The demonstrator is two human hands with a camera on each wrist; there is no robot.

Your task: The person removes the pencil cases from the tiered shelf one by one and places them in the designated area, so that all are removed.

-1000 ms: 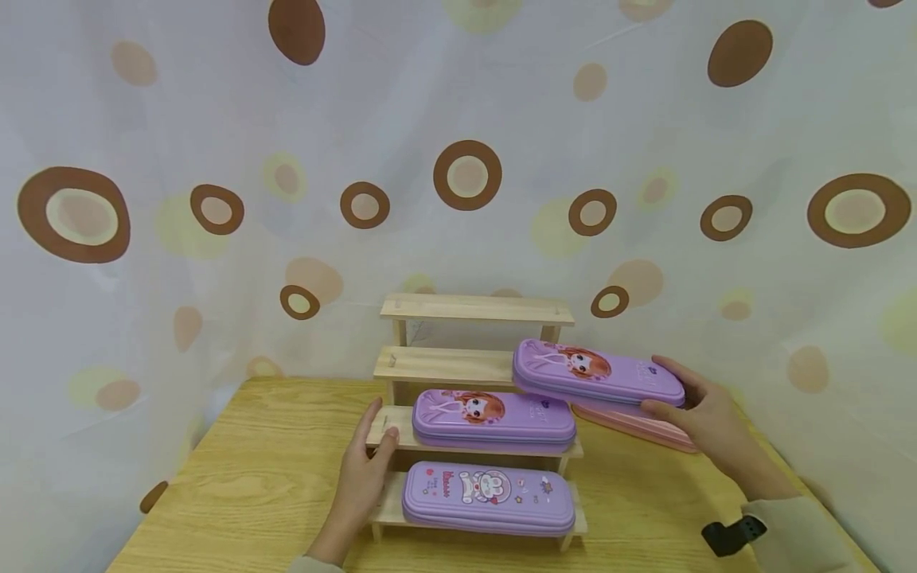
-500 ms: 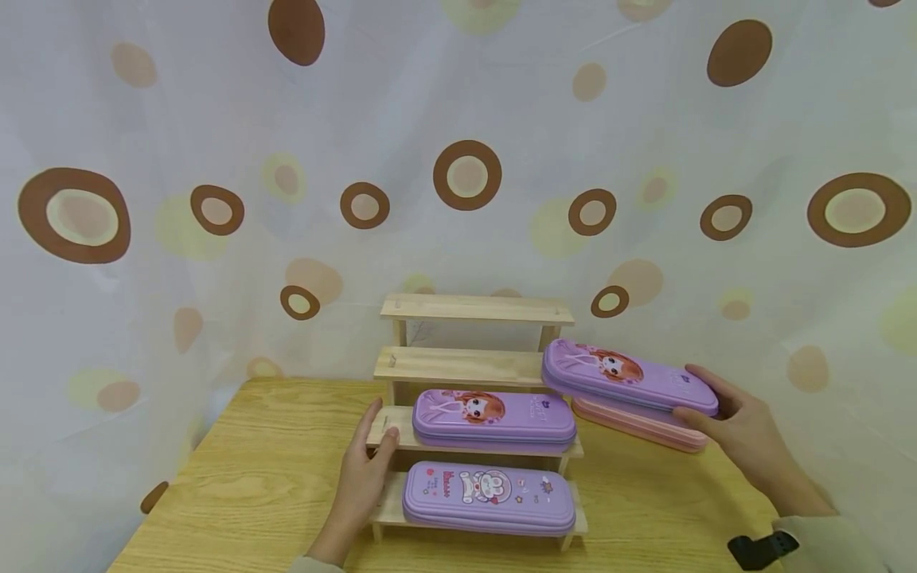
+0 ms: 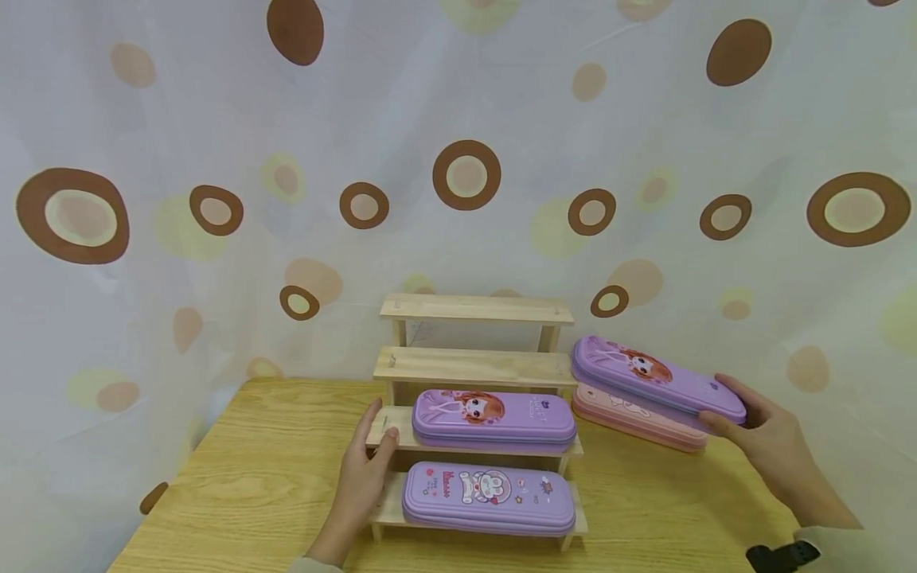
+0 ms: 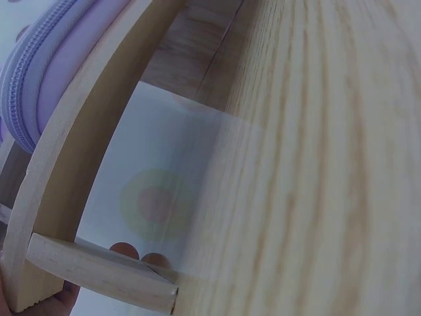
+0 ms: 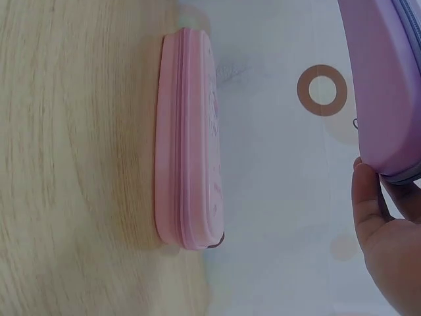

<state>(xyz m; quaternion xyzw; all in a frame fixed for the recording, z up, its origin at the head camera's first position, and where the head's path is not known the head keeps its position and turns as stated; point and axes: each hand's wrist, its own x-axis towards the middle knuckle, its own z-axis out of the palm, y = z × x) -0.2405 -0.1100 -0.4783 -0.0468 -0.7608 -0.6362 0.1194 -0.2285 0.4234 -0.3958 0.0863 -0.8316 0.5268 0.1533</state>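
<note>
A purple pencil case (image 3: 659, 378) with a red-haired doll print hangs tilted at the right; my right hand (image 3: 774, 446) pinches its right end between thumb and fingers. Behind and below it lies a pink pencil case (image 3: 637, 422) on the table, partly covered in the head view. My left hand (image 3: 361, 477) grips the left side of a wooden stepped rack (image 3: 466, 364), thumb on the second tier from the bottom. That tier bears a second doll-print purple pencil case (image 3: 494, 419). On the lowest tier sits a lilac pencil case (image 3: 489, 499) with a bunny print.
The rack stands on a wood-grain table (image 3: 265, 469). Its two upper tiers, including the top shelf (image 3: 476, 308), bear nothing. A white curtain (image 3: 458, 95) with brown and beige circles hangs close behind the table.
My right hand has moved right with the doll-print pencil case, away from the rack's third tier, and more of the pink case shows. The left hand has stayed on the rack.
</note>
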